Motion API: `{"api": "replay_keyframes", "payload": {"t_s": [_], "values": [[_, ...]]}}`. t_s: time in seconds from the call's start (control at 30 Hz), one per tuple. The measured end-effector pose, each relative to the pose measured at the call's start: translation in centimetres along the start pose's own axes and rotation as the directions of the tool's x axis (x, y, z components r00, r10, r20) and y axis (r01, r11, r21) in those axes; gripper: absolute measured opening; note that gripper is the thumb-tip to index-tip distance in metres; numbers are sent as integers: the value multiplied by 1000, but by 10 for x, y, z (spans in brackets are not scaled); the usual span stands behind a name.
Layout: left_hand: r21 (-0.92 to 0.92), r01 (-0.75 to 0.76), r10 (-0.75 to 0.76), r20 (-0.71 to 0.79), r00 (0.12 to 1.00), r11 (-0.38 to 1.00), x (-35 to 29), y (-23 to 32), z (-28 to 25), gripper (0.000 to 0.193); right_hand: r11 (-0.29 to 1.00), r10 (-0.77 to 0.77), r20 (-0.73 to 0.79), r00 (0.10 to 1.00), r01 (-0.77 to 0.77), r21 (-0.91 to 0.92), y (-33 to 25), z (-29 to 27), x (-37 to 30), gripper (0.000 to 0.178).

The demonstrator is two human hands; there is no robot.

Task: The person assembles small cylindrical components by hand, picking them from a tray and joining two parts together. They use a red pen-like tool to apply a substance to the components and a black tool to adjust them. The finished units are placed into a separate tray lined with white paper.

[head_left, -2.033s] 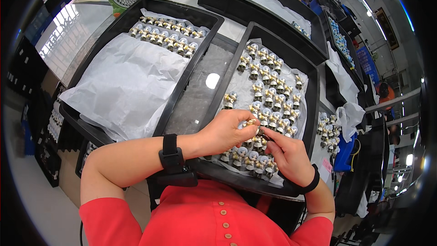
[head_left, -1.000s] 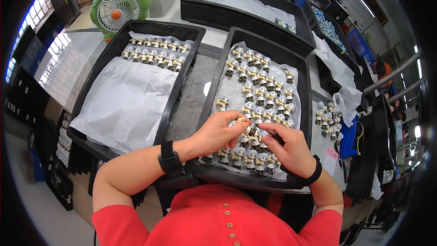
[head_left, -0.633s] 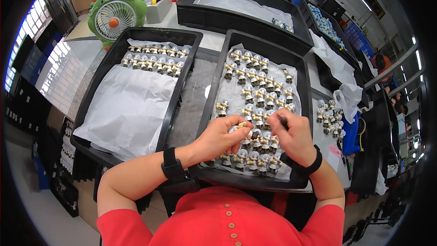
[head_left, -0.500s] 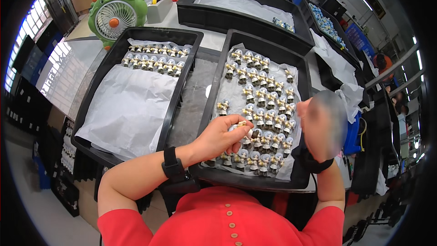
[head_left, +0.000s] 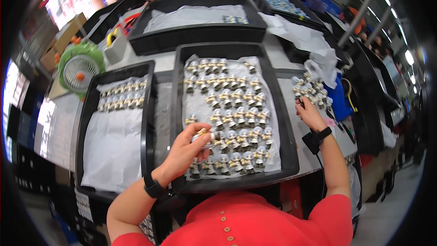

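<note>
Figurine (head_left: pixel 209 140), white and gold, was pinched between thumb and fingers of my left hand (head_left: pixel 185 146), over the near left part of the black tray (head_left: pixel 287 155). Long axis seemed to run crosswise, left to right; fingers hid which end was the head. The tray figurines (head_left: pixel 234 160) had pale heads toward the far side. My right hand (head_left: pixel 313 115) was closed on a small dark object (head_left: pixel 300 103), kind unclear, beside loose figurines (head_left: pixel 315 92) on the worktop (head_left: pixel 296 130). Judgement: a light, steady pinch on the body suited, sparing small parts.
</note>
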State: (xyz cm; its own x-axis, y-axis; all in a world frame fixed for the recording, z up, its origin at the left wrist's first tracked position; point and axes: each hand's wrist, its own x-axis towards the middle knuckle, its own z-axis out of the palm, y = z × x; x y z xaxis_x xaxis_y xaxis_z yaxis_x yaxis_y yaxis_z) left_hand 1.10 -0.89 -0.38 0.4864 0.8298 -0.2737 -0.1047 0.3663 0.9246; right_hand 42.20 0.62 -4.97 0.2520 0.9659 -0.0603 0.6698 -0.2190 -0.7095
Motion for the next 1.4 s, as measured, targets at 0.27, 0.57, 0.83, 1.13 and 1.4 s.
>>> {"api": "replay_keyframes", "payload": {"t_s": [0.27,0.57,0.83,1.13,1.4], "values": [[22,-14,14,1,1000,1000,7,-3,-3,26,891,-148,-142,979,70,-449,36,-6,-13,29],[21,-43,43,0,999,999,1,-2,1,29,963,-117,85,989,134,-236,11,23,-32,20],[-34,-34,36,47,998,999,0,-4,-2,29,908,-204,129,970,237,-346,-11,39,-35,18],[-56,-52,57,86,995,997,2,-2,0,30,944,-221,-128,967,179,-277,-52,-61,-10,18],[-80,-36,43,86,995,996,-1,-1,-4,31,609,-638,-182,748,635,476,-193,13,-79,9]]}}
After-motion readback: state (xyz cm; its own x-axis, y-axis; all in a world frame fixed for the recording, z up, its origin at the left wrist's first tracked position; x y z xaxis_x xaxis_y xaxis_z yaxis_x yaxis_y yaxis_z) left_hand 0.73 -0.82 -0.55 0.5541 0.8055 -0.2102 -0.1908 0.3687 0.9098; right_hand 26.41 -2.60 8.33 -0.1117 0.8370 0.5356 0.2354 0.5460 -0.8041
